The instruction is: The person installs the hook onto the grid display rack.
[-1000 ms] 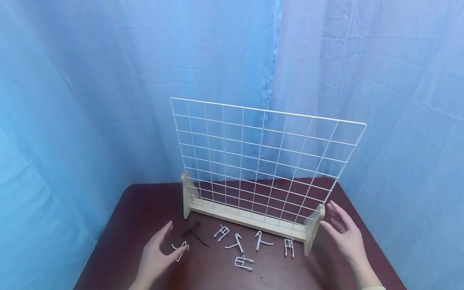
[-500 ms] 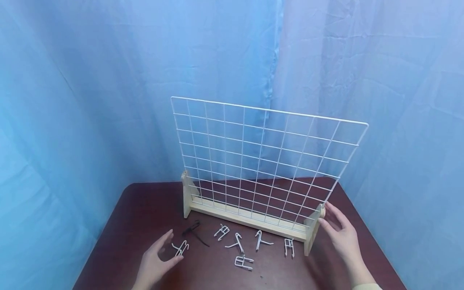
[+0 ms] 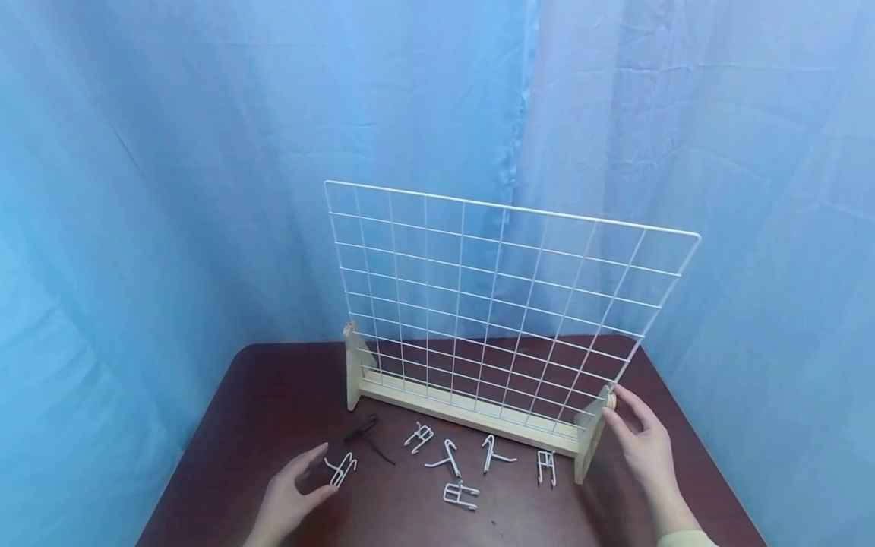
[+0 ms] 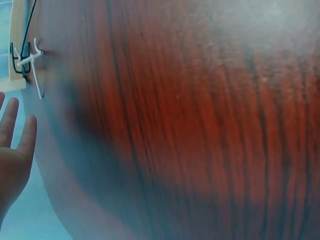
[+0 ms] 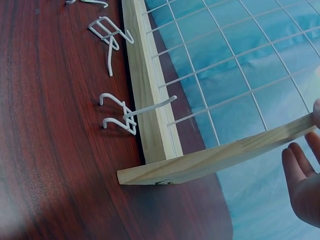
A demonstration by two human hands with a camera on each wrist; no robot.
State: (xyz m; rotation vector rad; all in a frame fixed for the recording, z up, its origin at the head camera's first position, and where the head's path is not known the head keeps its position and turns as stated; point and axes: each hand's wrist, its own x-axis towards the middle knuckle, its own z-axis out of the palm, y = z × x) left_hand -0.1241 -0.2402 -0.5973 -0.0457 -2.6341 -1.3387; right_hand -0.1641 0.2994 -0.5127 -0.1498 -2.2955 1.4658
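Note:
My left hand [image 3: 285,492] is low over the table, thumb and fingers spread around a white wire hook [image 3: 342,469]. Whether the thumb touches that hook I cannot tell. In the left wrist view, the hand [image 4: 15,150] shows loose fingers with nothing in them. A white wire grid panel [image 3: 478,304] stands upright in a wooden base [image 3: 472,414]. At its right end, my right hand [image 3: 645,448] pinches the top of the wooden end piece [image 3: 589,437]. The right wrist view has the fingers [image 5: 295,170] on both sides of this end piece [image 5: 215,155].
A black hook [image 3: 362,429] lies behind the left hand's white hook. More white hooks [image 3: 450,458] are scattered on the dark red table [image 3: 287,380] in front of the base, one [image 3: 545,467] near its right end. Blue curtains [image 3: 171,190] hang around the table.
My right hand has moved left onto the wooden end piece, its fingers closing on the top. My left hand has drawn back slightly, its thumb no longer over the white hook.

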